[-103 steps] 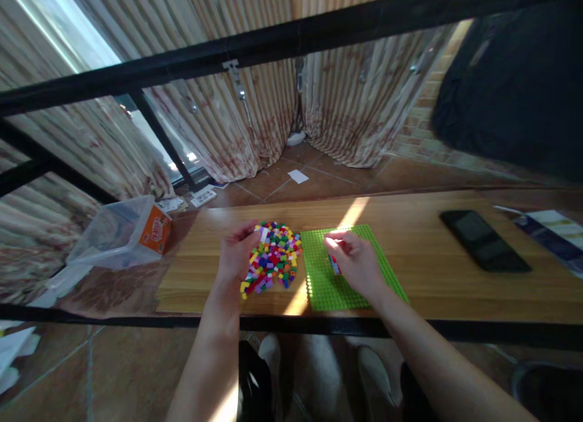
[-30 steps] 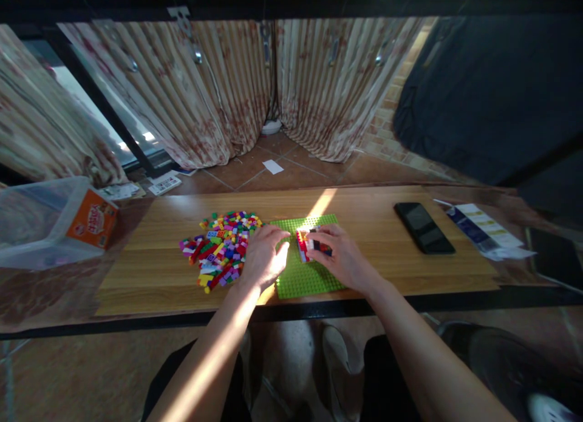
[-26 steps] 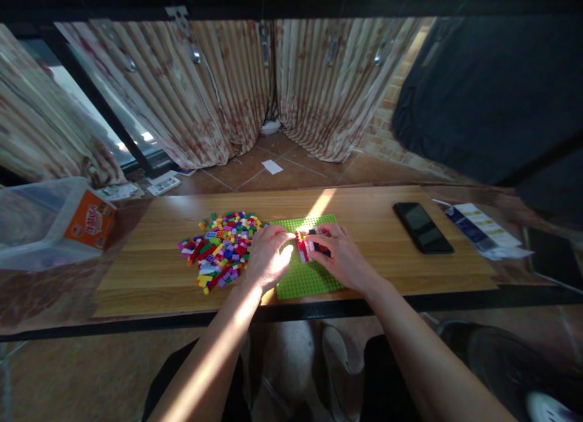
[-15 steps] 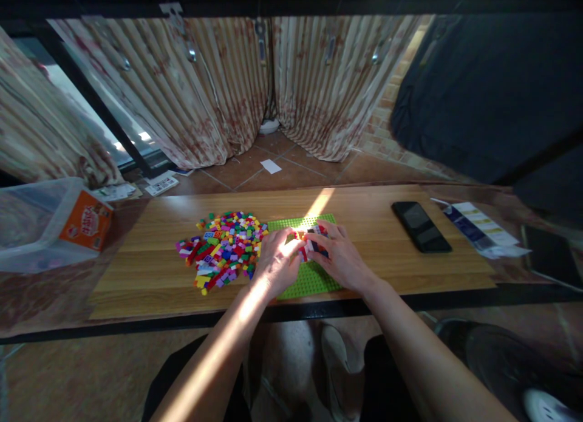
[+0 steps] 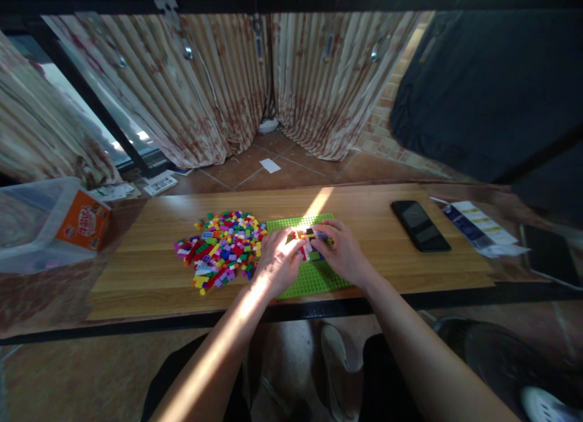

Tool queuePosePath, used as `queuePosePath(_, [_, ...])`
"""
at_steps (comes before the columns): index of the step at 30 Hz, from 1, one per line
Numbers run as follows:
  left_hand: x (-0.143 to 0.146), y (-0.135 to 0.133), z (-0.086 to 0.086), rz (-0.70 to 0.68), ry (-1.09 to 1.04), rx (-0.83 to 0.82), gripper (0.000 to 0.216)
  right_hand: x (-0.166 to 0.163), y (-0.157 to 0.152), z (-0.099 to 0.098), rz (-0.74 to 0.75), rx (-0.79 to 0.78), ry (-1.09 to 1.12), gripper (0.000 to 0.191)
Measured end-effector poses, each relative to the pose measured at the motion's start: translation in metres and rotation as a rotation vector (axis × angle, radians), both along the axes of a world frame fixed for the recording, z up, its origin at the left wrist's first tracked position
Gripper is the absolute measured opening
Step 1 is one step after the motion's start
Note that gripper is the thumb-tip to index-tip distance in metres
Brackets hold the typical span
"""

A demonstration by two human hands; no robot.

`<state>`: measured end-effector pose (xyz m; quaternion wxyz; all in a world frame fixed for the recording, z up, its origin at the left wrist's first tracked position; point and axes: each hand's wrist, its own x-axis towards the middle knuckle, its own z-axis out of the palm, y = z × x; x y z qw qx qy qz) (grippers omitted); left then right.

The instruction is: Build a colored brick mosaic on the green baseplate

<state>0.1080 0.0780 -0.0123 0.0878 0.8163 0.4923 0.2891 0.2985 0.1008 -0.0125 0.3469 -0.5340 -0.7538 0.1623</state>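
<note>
A green studded baseplate (image 5: pixel 314 283) lies near the front edge of the wooden board. Above its middle, my two hands meet around a small cluster of toy bricks (image 5: pixel 306 249) in red, white, yellow and dark colours. My left hand (image 5: pixel 279 259) is closed at the cluster's left side, thumb and fingertips gripping it. My right hand (image 5: pixel 340 249) curls around the right end with thumb and fingers closed on it. Fingers hide much of the cluster, and whether it is attached to the baseplate cannot be seen. Left of the plate spreads a pile of loose bricks (image 5: pixel 230 252) in many colours.
A black phone (image 5: pixel 419 226) lies on the right of the wooden board (image 5: pixel 150 258). Beyond it are printed papers (image 5: pixel 483 228) and a dark flat device (image 5: pixel 551 255). A clear plastic bin (image 5: pixel 40 228) with an orange label stands at the left. Sunlight streaks my left arm.
My right hand has shifted a little and its fingers are regrouped at the cluster's right end, showing a yellow and dark piece between the hands. My left hand stays almost in place.
</note>
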Motion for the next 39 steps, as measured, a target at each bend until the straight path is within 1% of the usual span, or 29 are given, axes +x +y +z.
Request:
queuePosePath(5, [0.001, -0.001, 0.002, -0.002, 0.018, -0.012, 0.034, -0.008, 0.003, -0.005, -0.066, -0.036, 0.024, 0.029])
queuePosePath(10, [0.002, -0.002, 0.007, -0.01, 0.011, -0.031, 0.034, -0.014, 0.005, -0.005, -0.117, -0.077, 0.046, 0.028])
queuePosePath(14, [0.003, -0.003, 0.007, -0.012, 0.015, -0.053, 0.034, -0.016, 0.006, -0.005, -0.173, -0.135, 0.08, 0.031])
queuePosePath(17, [0.004, -0.003, 0.007, -0.014, -0.001, -0.076, 0.033, -0.017, 0.006, -0.007, -0.174, -0.153, 0.102, 0.032])
queuePosePath(24, [0.003, -0.005, 0.009, -0.01, -0.019, -0.064, 0.033, -0.019, 0.003, -0.017, -0.149, -0.048, 0.082, 0.031])
queuePosePath(30, [-0.001, -0.001, 0.005, -0.017, -0.032, 0.0, 0.031, -0.017, 0.0, -0.02, -0.094, 0.011, 0.071, 0.035])
queuePosePath(32, [-0.01, 0.005, 0.007, 0.005, -0.055, 0.011, 0.029, -0.015, 0.0, -0.019, -0.08, 0.02, 0.078, 0.035])
queuePosePath(34, [-0.026, 0.014, 0.011, 0.068, -0.074, 0.008, 0.028, -0.014, 0.002, -0.017, -0.101, 0.008, 0.11, 0.034])
queuePosePath(37, [-0.062, 0.026, 0.02, 0.242, -0.134, 0.013, 0.028, -0.011, 0.006, -0.013, -0.186, -0.023, 0.181, 0.038])
queuePosePath(39, [-0.088, 0.03, 0.024, 0.331, -0.139, -0.012, 0.028, -0.011, 0.009, -0.009, -0.213, -0.029, 0.219, 0.039])
